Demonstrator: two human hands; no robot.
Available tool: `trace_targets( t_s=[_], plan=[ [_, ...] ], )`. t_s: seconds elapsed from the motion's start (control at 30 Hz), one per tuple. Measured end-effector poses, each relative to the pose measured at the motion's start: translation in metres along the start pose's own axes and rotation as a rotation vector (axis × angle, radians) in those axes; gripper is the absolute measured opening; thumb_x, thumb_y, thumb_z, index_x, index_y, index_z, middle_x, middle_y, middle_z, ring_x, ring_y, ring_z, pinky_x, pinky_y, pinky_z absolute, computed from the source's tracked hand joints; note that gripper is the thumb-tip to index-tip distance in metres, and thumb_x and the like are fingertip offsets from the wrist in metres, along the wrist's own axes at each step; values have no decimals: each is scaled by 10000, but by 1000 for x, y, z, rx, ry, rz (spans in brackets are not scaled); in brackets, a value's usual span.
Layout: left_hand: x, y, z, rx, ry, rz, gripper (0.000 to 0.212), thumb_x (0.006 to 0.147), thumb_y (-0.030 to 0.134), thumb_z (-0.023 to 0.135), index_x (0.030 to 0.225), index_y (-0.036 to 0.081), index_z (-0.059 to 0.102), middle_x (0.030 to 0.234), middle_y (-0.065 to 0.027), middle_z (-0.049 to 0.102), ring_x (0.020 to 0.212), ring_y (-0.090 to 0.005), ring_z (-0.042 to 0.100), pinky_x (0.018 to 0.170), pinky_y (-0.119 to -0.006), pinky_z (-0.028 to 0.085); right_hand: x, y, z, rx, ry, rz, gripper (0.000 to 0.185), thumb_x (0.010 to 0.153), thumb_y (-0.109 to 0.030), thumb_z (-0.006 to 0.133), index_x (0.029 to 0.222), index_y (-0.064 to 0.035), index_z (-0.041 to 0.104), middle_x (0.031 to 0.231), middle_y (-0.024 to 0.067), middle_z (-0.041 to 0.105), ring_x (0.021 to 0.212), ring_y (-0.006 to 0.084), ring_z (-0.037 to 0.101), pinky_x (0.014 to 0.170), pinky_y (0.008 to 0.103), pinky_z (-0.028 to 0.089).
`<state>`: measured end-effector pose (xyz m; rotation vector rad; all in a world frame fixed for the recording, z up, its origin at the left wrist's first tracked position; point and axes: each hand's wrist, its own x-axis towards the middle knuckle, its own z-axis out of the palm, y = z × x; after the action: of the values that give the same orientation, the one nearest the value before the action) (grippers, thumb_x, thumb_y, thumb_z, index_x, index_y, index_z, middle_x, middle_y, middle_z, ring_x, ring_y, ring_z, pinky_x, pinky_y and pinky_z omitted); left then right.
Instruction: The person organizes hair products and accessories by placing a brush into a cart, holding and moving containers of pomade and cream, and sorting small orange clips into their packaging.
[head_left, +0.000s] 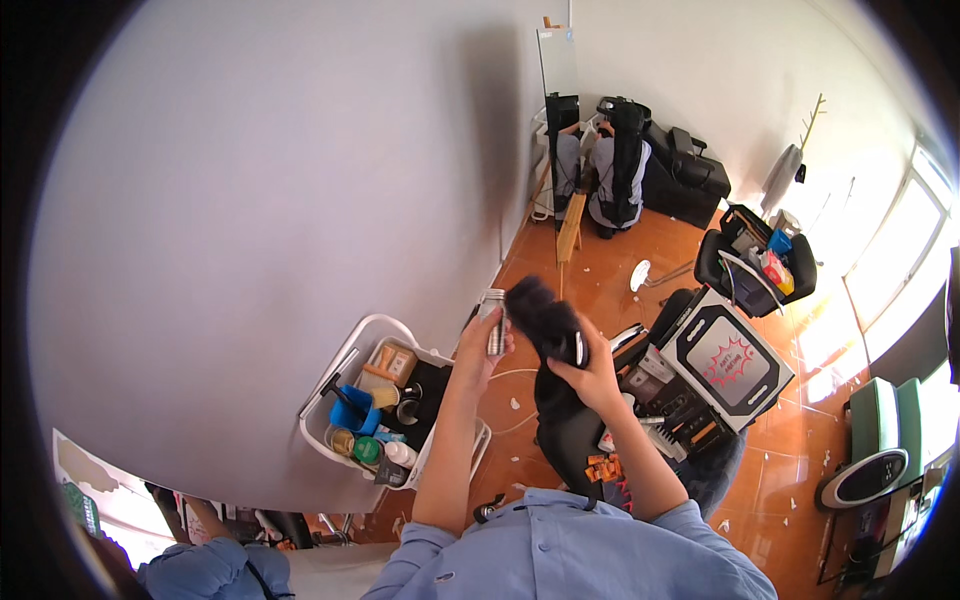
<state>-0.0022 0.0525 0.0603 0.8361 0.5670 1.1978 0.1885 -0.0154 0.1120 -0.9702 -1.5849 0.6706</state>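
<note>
My left hand (480, 345) is closed around a small silvery container (494, 322) with a threaded neck, held upright beside the wall. Just to its right, my right hand (589, 364) grips a dark, fluffy item (544, 315), blurred, with a shiny strip near my fingers; its exact kind cannot be told. The container and the dark item are close together. Below them to the left stands a white trolley basket (319, 446) with a blue cup (355, 411), a brush (385, 396), a green-lidded jar (367, 450) and a white bottle (400, 454).
A black chair (562, 442) at right carries an open case (727, 356) of tools and orange packets (603, 468). Beyond are a loaded black chair (705, 255), a leaning mirror (553, 67) and a crouching person (622, 172). A cable (517, 371) crosses the tiled floor.
</note>
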Motion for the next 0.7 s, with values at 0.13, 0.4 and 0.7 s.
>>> trace_targets(
  t_s=[0.13,0.4,0.7],
  plan=[
    [-1,-2,32,-53,120,44,428,951,459,497,1067,55,580,889,-44,638,805,-144,634,722,-292,520,-12,8,22,-186,15,-20,676,665,-64,708,1291,2,463,1137,171,577,1105,353,553,961,369,416],
    [0,-1,-11,-150,180,-18,459,894,556,537,974,105,569,771,-21,590,681,-124,586,632,-284,494,-4,13,7,102,-47,13,646,632,-37,696,1254,-17,520,1080,154,624,1055,328,591,940,360,440],
    [-11,9,-52,-403,-139,-122,559,885,604,499,1054,79,595,829,-61,651,752,-188,650,710,-349,555,-12,9,28,-37,-491,-54,734,612,-35,712,1312,-57,493,1166,159,554,1084,338,567,936,378,445]
  ],
)
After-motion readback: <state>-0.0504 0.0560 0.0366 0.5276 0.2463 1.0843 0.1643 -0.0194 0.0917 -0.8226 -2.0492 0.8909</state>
